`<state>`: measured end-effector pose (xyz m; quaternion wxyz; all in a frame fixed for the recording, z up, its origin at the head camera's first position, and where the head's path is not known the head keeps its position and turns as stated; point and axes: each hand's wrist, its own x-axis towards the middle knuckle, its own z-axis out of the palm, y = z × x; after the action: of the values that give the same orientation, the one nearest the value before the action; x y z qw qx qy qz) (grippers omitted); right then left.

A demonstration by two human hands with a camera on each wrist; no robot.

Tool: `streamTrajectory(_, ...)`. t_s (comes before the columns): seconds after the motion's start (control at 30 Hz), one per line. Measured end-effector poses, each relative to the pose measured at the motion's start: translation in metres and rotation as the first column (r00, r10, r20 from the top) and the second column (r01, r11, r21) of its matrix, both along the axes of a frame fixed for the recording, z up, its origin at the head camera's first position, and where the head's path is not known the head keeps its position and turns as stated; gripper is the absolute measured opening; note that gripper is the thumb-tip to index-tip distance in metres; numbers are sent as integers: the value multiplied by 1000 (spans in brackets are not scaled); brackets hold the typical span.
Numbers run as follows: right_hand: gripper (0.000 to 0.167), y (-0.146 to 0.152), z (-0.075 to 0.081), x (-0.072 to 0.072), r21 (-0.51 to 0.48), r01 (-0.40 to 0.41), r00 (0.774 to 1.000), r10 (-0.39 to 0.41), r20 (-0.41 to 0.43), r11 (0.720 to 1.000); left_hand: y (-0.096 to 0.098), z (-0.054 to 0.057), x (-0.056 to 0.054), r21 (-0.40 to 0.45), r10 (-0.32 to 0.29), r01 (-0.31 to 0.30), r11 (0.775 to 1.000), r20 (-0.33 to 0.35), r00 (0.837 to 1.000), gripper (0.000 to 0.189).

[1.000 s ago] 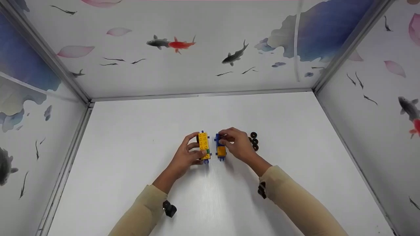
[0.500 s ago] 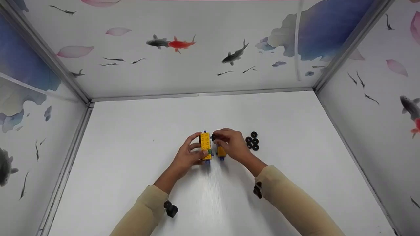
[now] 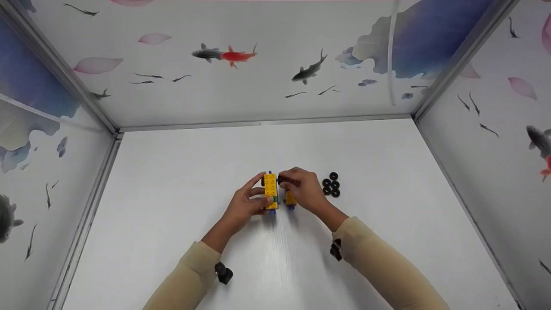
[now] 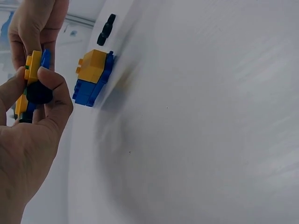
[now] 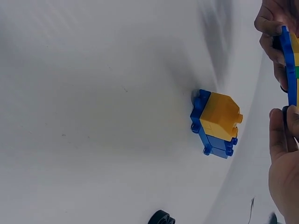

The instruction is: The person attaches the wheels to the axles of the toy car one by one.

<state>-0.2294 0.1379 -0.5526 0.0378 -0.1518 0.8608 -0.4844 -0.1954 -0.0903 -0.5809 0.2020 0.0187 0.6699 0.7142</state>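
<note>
Holding the long yellow brick car (image 3: 270,190) in my left hand (image 3: 243,208), I keep it just above the white worktop (image 3: 172,206), thumb on its near end and fingers curled round its far side. The left wrist view shows those fingers (image 4: 52,88) pinching the car (image 4: 32,70) with a black wheel (image 4: 38,92) seated on its side, between thumb and forefinger. My right hand (image 3: 303,191) meets the car from the other side, fingers bent and pressed together at a small black wheel (image 3: 280,181) against the car's upper right corner; in the right wrist view the fingertips (image 5: 280,126) close in on the car's blue edge (image 5: 289,60).

Just beside the car, under my right palm, the short blue and yellow block (image 3: 291,199) sits on the worktop, untouched; both wrist views show it (image 5: 216,123) (image 4: 92,77) lying apart from my fingers, with its yellow sloped brick on a blue base.

To the right, near my right hand, the loose black wheels (image 3: 331,184) lie in a tight cluster on the worktop. Fish and petals are printed on the enclosure walls (image 3: 258,64) around the worktop.
</note>
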Motion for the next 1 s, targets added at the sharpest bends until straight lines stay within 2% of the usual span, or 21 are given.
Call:
streamTrajectory(0.23,32,-4,2,2,53,10,999,-8,-42,999,1,1,0,-55,-19,17,998,-25,1000,86)
streamTrajectory(0.53,30,-4,0,1,118,-8,991,24,-132,993,3,1,0,-65,-15,13,998,-35,999,86)
streamTrajectory(1.0,30,-6,3,1,161,4,990,19,-136,987,6,3,-1,-68,-26,22,997,-55,998,86)
